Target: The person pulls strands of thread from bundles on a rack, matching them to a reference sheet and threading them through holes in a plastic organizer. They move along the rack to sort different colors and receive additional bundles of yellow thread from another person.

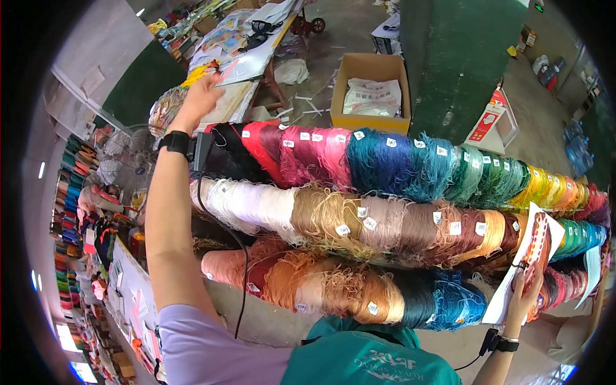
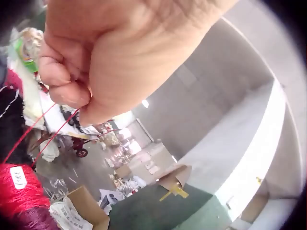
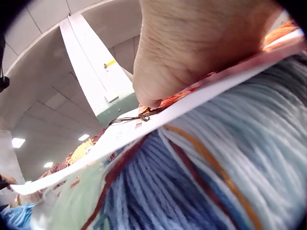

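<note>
In the head view my left hand (image 1: 202, 101) is raised past the far left end of the yarn rows. The left wrist view shows its curled fingers pinching a red thread (image 2: 56, 135), which runs down in two strands to a labelled red yarn bundle (image 2: 23, 190). At the right, my right hand (image 1: 526, 294) grips a white sheet (image 1: 498, 303) with a strip of red and orange threads (image 1: 538, 244) along it. Seen from the right wrist, the thumb side of that hand (image 3: 192, 52) presses on the sheet over blue and grey yarn.
Three rows of hanging yarn bundles, including blue ones (image 1: 391, 160) and brown ones (image 1: 417, 231), stretch across in front, many bearing small number tags. Behind stand a cardboard box (image 1: 340, 96), a cluttered table (image 1: 253, 64) and a green pillar (image 1: 443, 70). A wire fan (image 1: 125, 160) stands left.
</note>
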Tool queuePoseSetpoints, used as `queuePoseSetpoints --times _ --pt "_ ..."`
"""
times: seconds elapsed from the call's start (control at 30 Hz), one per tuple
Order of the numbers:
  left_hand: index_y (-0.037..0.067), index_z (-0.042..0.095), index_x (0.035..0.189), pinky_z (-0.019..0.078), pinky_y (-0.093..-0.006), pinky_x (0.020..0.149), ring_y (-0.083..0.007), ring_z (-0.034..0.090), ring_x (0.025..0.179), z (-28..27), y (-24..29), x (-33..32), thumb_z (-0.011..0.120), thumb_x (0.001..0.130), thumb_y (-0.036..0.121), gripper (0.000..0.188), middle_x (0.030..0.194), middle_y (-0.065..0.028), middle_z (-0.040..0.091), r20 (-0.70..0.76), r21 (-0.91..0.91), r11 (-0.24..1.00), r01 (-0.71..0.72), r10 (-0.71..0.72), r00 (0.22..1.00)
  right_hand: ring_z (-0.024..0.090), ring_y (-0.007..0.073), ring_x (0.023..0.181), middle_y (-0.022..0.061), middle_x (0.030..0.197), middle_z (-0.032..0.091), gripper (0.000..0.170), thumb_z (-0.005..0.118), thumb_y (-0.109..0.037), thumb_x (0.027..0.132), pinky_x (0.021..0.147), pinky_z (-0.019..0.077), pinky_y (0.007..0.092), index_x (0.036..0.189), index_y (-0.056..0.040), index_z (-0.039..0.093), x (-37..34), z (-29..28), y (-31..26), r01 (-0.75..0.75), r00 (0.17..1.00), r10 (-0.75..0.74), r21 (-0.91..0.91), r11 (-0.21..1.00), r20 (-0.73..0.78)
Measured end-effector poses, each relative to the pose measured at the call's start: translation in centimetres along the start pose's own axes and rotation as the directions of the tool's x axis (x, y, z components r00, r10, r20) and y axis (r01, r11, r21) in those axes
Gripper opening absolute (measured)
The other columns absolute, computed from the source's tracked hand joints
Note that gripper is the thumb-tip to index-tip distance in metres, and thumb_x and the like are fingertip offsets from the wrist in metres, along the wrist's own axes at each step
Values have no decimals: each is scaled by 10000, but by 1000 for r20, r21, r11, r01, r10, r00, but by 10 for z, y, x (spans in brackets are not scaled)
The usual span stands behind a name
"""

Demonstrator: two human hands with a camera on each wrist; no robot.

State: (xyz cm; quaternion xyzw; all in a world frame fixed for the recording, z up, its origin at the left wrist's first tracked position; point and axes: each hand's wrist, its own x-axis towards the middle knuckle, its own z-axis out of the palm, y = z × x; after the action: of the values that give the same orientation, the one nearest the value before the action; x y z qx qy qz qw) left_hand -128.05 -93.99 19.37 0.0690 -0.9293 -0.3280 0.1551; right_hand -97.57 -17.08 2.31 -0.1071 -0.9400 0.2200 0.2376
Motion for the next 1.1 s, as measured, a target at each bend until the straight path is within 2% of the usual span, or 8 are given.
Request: queuePoseSetpoints --times 0.27,0.43,0.53,0.73,0.83,0.97,1.0,1.1 --pt "99 687 1151 330 -191 577 -13 410 614 22 279 -66 622 969 234 236 685 85 466 276 -415 771 -482 612 741 484 275 1317 153 1390 528 408 568 -92 979 1106 365 375 1373 -3 513 -6 -11 3 -1 1000 3 156 988 -10" --pt "3 652 1136 443 -224 572 -63 487 597 69 436 -143 619 986 132 201 708 31 528 357 -755 512 -410 845 399 469 316 1339 172 1427 485 470 604 -28 914 1096 402 389 1376 -13 516 -3 -46 6 88 995 -75 203 975 -68" --pt "-30 636 1159 439 -227 566 -67 495 579 93 518 -220 610 988 147 247 665 7 540 470 -719 588 -370 804 364 466 337 1344 194 1408 508 491 629 -54 890 1135 342 417 1360 20 512 11 -85 4 171 981 -136 283 944 -137" --pt "-54 622 1161 434 -225 557 -70 498 568 150 620 -297 596 983 143 266 667 -8 560 552 -817 539 -206 834 -7 343 267 1451 162 1518 411 766 716 -133 851 1186 266 426 1497 13 332 74 -153 -56 323 935 -207 933 159 -288" --pt "-60 618 1161 431 -223 552 -71 499 565 171 653 -324 589 982 142 271 676 -12 569 563 -826 547 -137 811 -157 596 294 1208 183 1310 581 447 568 -178 989 1056 458 459 1369 35 470 79 -184 -46 51 924 -342 944 -327 -169" --pt "-68 612 1160 427 -221 545 -73 501 562 190 675 -349 580 980 140 277 687 -18 581 565 -815 576 -58 769 -299 686 240 1033 116 1041 704 264 499 -193 1041 920 554 389 1140 6 641 68 -224 7 114 962 -241 990 -87 -132" --pt "-72 598 1165 424 -208 532 -65 506 566 211 661 -358 537 981 140 288 721 -17 592 378 -926 360 -116 892 -248 685 227 1045 117 1061 701 247 508 -188 1035 925 554 377 1138 -4 637 63 -231 9 131 983 -124 991 -20 -132" --pt "-72 590 1173 429 -196 527 -54 515 581 219 673 -386 513 992 146 294 769 -17 607 537 -827 498 -262 837 -106 678 227 1068 114 1096 695 236 509 -174 1029 945 547 388 1153 -9 622 62 -249 22 120 981 -144 991 -59 -128"
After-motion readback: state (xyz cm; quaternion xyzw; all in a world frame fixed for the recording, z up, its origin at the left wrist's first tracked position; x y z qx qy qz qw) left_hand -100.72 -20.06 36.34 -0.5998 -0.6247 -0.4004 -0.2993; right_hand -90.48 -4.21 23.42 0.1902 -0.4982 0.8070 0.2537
